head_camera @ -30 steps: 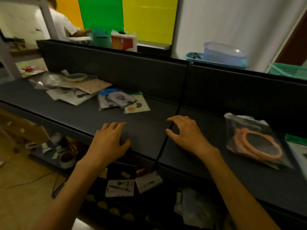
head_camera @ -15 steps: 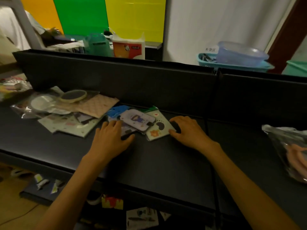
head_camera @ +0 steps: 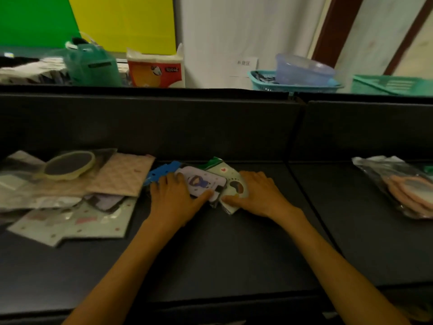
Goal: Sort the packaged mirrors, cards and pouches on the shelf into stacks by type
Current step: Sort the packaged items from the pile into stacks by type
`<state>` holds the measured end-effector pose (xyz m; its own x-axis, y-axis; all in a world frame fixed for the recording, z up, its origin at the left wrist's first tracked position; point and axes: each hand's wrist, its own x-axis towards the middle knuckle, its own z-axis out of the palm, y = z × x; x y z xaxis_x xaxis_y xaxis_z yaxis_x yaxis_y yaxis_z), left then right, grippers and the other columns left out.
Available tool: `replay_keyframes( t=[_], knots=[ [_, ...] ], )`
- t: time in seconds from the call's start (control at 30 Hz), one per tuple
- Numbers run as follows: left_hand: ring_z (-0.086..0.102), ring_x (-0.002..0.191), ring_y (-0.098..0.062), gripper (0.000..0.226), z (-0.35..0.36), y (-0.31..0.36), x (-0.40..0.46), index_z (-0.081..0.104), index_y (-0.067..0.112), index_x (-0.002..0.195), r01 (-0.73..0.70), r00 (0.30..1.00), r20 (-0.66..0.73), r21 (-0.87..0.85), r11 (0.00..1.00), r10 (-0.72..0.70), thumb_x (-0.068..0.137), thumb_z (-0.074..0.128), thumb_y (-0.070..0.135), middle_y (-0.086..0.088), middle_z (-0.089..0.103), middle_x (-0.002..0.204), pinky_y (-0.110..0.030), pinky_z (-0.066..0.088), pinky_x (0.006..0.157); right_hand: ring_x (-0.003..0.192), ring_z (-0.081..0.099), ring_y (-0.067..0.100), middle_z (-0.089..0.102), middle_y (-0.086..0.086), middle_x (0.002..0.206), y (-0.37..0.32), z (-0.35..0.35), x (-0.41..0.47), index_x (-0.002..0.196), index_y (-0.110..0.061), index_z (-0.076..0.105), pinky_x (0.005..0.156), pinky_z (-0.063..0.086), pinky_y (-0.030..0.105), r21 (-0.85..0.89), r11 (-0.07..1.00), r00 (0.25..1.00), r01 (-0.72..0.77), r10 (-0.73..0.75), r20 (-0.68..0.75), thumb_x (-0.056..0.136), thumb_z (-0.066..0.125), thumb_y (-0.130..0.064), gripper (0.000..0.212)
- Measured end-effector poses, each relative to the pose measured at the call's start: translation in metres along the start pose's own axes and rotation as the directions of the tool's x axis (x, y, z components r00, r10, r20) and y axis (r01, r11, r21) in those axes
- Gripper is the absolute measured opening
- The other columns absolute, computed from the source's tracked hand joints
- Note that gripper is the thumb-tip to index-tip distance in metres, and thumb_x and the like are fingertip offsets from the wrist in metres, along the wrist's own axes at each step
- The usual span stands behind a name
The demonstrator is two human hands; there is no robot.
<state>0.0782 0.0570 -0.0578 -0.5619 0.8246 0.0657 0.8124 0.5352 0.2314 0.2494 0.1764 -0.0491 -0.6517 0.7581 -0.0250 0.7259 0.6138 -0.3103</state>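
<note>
Because your hands are closing in from both sides on a loose, overlapping pile, the slick wrappers could slide and fan out, or you could lift two types together. Your left hand lies on the left edge of the small card pile, thumb pinching the near edge of the purple card. Your right hand rests fingers-flat on the green card, thumb at its near corner. The pile sits between your hands on the dark shelf. Pouches and an oval mirror lie mixed to the left; bagged mirrors sit far right.
</note>
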Motion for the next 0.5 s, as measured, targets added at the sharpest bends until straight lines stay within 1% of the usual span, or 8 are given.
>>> replay_keyframes(
  t=[0.07, 0.17, 0.23, 0.27, 0.33, 0.4, 0.47, 0.5],
  knots=[
    [0.031, 0.134, -0.035, 0.100, 0.001, -0.002, 0.005, 0.024, 0.012, 0.146, -0.023, 0.999, 0.025, -0.025, 0.999, 0.023, 0.075, 0.040, 0.080, -0.015, 0.032, 0.147, -0.050, 0.023, 0.112, 0.126, 0.038, 0.022, 0.044, 0.000, 0.140, -0.002, 0.003, 0.000, 0.142, -0.025, 0.032, 0.103, 0.031, 0.040, 0.012, 1.000, 1.000, -0.025, 0.025, -0.014, 0.065, 0.055, -0.079, 0.097],
    [0.024, 0.140, -0.030, 0.095, -0.005, -0.016, 0.017, 0.019, 0.018, 0.149, -0.119, 0.985, 0.109, -0.120, 0.986, 0.132, 0.078, 0.048, 0.074, -0.010, 0.024, 0.154, -0.047, 0.018, 0.115, 0.128, 0.036, 0.023, 0.042, 0.002, 0.142, -0.008, 0.005, -0.002, 0.144, -0.020, 0.030, 0.103, 0.032, 0.038, 0.026, 0.995, 0.995, -0.099, 0.099, -0.014, 0.064, 0.059, -0.078, 0.103],
    [0.014, 0.145, -0.026, 0.089, -0.012, -0.025, 0.024, 0.016, 0.022, 0.151, -0.179, 0.958, 0.190, -0.181, 0.967, 0.213, 0.082, 0.054, 0.064, -0.005, 0.015, 0.159, -0.043, 0.012, 0.117, 0.131, 0.034, 0.023, 0.039, 0.002, 0.146, -0.009, 0.005, -0.005, 0.146, -0.018, 0.026, 0.106, 0.031, 0.038, 0.056, 0.988, 0.989, -0.143, 0.144, -0.016, 0.062, 0.062, -0.077, 0.108],
    [0.009, 0.146, -0.023, 0.088, -0.015, -0.031, 0.027, 0.014, 0.024, 0.151, -0.186, 0.941, 0.242, -0.216, 0.959, 0.237, 0.083, 0.056, 0.061, -0.002, 0.010, 0.160, -0.042, 0.009, 0.118, 0.133, 0.032, 0.023, 0.036, 0.002, 0.148, -0.009, 0.006, -0.006, 0.147, -0.018, 0.025, 0.108, 0.030, 0.039, 0.082, 0.983, 0.985, -0.167, 0.169, -0.019, 0.062, 0.064, -0.076, 0.110],
    [0.004, 0.147, -0.022, 0.090, -0.018, -0.040, 0.033, 0.013, 0.026, 0.151, -0.176, 0.913, 0.311, -0.280, 0.944, 0.263, 0.081, 0.061, 0.057, 0.001, 0.006, 0.161, -0.042, 0.010, 0.119, 0.136, 0.028, 0.024, 0.033, 0.003, 0.150, -0.007, 0.005, -0.009, 0.148, -0.018, 0.022, 0.111, 0.028, 0.039, 0.129, 0.970, 0.977, -0.208, 0.213, -0.024, 0.061, 0.068, -0.072, 0.112],
    [0.012, 0.146, -0.024, 0.089, -0.016, -0.042, 0.034, 0.019, 0.023, 0.150, -0.174, 0.925, 0.280, -0.292, 0.941, 0.257, 0.080, 0.063, 0.057, -0.003, 0.012, 0.160, -0.043, 0.019, 0.118, 0.138, 0.025, 0.026, 0.030, 0.003, 0.151, -0.004, 0.005, -0.012, 0.149, -0.019, 0.021, 0.113, 0.026, 0.041, 0.157, 0.958, 0.969, -0.238, 0.246, -0.032, 0.060, 0.070, -0.070, 0.114],
    [0.027, 0.140, -0.028, 0.091, -0.012, -0.036, 0.027, 0.032, 0.016, 0.145, -0.142, 0.973, 0.151, -0.200, 0.969, 0.174, 0.075, 0.059, 0.067, -0.009, 0.029, 0.153, -0.043, 0.029, 0.113, 0.139, 0.023, 0.028, 0.029, 0.005, 0.152, 0.000, 0.006, -0.014, 0.149, -0.019, 0.019, 0.114, 0.026, 0.045, 0.193, 0.946, 0.961, -0.260, 0.274, -0.044, 0.057, 0.072, -0.069, 0.118],
    [0.032, 0.136, -0.030, 0.096, -0.012, -0.031, 0.020, 0.036, 0.013, 0.142, -0.109, 0.988, 0.097, -0.141, 0.984, 0.123, 0.072, 0.055, 0.075, -0.012, 0.035, 0.149, -0.044, 0.032, 0.110, 0.140, 0.022, 0.029, 0.028, 0.006, 0.152, 0.002, 0.006, -0.015, 0.150, -0.019, 0.019, 0.114, 0.026, 0.047, 0.209, 0.939, 0.956, -0.272, 0.288, -0.051, 0.056, 0.074, -0.068, 0.119]
  ],
)
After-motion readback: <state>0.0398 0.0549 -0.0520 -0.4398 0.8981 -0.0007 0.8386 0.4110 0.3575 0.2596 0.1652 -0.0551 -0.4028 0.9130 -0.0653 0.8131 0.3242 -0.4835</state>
